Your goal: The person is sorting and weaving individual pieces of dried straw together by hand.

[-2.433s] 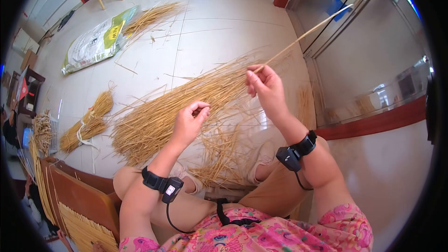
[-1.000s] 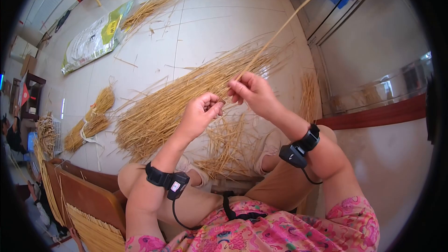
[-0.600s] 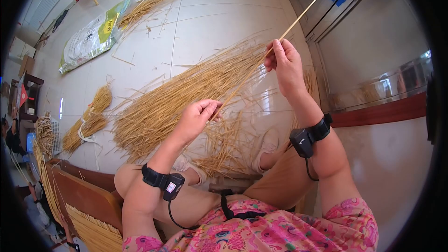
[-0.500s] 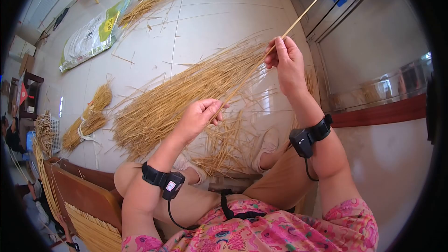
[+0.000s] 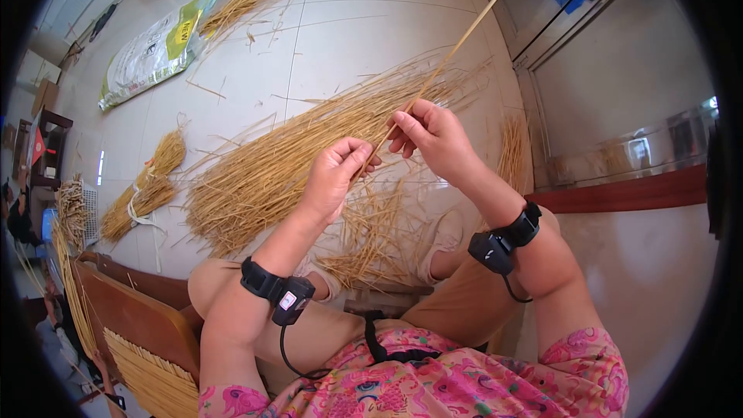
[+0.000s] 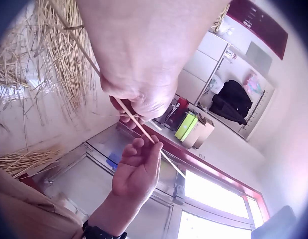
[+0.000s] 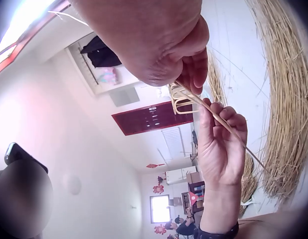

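A single long straw stalk (image 5: 457, 42) runs from my hands up to the top right. My left hand (image 5: 338, 173) pinches its lower end, fingers curled round it. My right hand (image 5: 428, 133) pinches the same stalk just above, close beside the left. In the left wrist view the stalk (image 6: 139, 127) passes from my left hand (image 6: 136, 94) to my right hand (image 6: 139, 167). The right wrist view shows the stalk (image 7: 219, 122) between my right hand (image 7: 186, 59) and my left hand (image 7: 221, 149). Beneath them a large loose straw pile (image 5: 309, 147) lies spread on the tiled floor.
Short straw scraps (image 5: 371, 240) lie by my feet. A tied straw bundle (image 5: 143, 190) lies to the left, a printed sack (image 5: 151, 50) with more straw (image 5: 248, 0) further off. A wooden chair (image 5: 139, 325) with straw stands at lower left. A metal-framed glass door (image 5: 611, 70) is on the right.
My right hand slid up the stalk away from the left, then came back down and now pinches it right beside the left hand. The left hand kept its hold.
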A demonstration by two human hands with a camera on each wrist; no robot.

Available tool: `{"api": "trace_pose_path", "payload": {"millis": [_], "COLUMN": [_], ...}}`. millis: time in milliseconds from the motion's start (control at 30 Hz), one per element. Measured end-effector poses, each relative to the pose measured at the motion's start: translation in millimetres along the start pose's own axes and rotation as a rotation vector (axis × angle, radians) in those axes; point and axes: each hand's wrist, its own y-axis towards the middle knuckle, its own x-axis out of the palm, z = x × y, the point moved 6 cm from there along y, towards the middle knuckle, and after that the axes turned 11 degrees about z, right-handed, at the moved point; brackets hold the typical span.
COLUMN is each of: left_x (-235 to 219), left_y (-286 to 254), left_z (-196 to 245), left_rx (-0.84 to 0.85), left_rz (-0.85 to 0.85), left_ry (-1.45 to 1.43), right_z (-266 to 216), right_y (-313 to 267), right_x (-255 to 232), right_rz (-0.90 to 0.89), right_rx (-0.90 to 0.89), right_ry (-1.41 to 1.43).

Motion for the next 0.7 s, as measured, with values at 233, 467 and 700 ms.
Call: {"api": "trace_pose_path", "payload": {"millis": [233, 467, 700], "left_x": [-17, -61, -41], "left_y": [4, 14, -8], "left_z": [15, 16, 34], "left_rx": [0.077, -0.014, 0.575], "left_rz": [0.188, 0.229, 0.089], "left_ry": [0.052, 0.389, 1.252], "right_z": [-2, -14, -24], "right_y": [3, 17, 21], "right_x": [-10, -59, -87], "right_rz": [0.099, 0.336, 0.45], "right_rx": [0.033, -0.061, -0.084], "right_ry": [0.207, 0.202, 0.204]}}
